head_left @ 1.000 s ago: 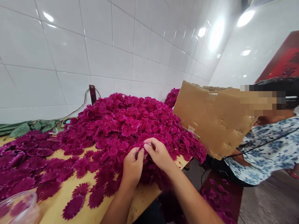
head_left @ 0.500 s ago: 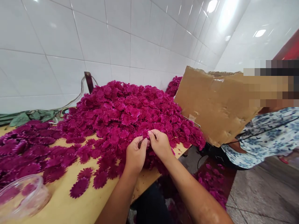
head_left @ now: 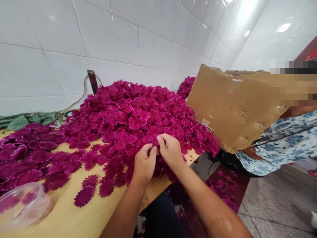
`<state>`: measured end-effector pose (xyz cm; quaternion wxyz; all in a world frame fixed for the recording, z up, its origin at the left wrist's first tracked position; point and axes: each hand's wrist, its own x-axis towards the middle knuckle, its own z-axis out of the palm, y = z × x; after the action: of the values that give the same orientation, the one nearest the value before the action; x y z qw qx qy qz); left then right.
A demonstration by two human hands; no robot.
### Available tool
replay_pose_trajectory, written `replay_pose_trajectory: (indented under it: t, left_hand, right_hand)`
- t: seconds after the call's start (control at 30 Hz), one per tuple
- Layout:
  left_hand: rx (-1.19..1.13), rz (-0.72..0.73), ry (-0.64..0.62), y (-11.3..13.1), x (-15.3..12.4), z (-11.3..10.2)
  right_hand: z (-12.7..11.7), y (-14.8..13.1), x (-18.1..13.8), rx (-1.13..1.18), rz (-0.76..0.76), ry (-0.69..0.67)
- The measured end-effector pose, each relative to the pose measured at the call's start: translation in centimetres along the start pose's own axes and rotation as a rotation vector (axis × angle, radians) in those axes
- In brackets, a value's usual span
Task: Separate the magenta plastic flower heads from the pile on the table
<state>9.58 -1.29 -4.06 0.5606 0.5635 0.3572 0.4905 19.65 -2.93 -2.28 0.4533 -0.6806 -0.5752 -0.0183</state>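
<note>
A large heap of magenta artificial flower heads (head_left: pixel 128 112), flat with jagged petals, covers the middle of the table. In front of the heap, my left hand (head_left: pixel 145 162) is closed, its thumb and index finger pinched together. Close beside it on the right, my right hand (head_left: pixel 170 150) pinches too, thumb against curled index finger. The fingertips of both hands nearly meet. Whatever sits between them is small and hidden by the fingers against the magenta behind. A few loose flower heads (head_left: pixel 84 195) lie flat on the table left of my forearms.
The yellowish tabletop (head_left: pixel 66 218) holds a clear plastic tub (head_left: pixel 37 211) at front left. Green cloth (head_left: pixel 29 119) lies by the tiled wall. A cardboard sheet (head_left: pixel 232 109) leans on the right, partly hiding a person in a blue-flowered garment (head_left: pixel 279 152). More flower heads (head_left: pixel 224 188) lie below.
The view has shifted slightly. My right hand has risen a little and its fingertips sit a bit higher; both hands stay pinched at the same spot.
</note>
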Motion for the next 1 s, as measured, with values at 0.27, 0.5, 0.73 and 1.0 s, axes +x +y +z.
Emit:
replay_pose_trajectory:
  t: [0.27, 0.5, 0.73, 1.0]
  left_hand:
    - [-0.059, -0.022, 0.103, -0.2, 0.3, 0.0]
    - [-0.210, -0.058, 0.183, 0.3, 0.4, -1.1]
    - [-0.251, -0.145, 0.008, 1.2, 0.0, -1.0]
    - [-0.215, -0.101, -0.010, 0.9, -0.6, -1.2]
  right_hand:
    - [0.4, 0.4, 0.8, -0.181, -0.080, 0.142]
    - [-2.1, 4.3, 3.5, -0.071, 0.107, 0.379]
    - [-1.6, 0.1, 0.7, 0.500, 0.077, -0.173]
    - [0.0, -1.0, -1.0, 0.258, 0.028, -0.193]
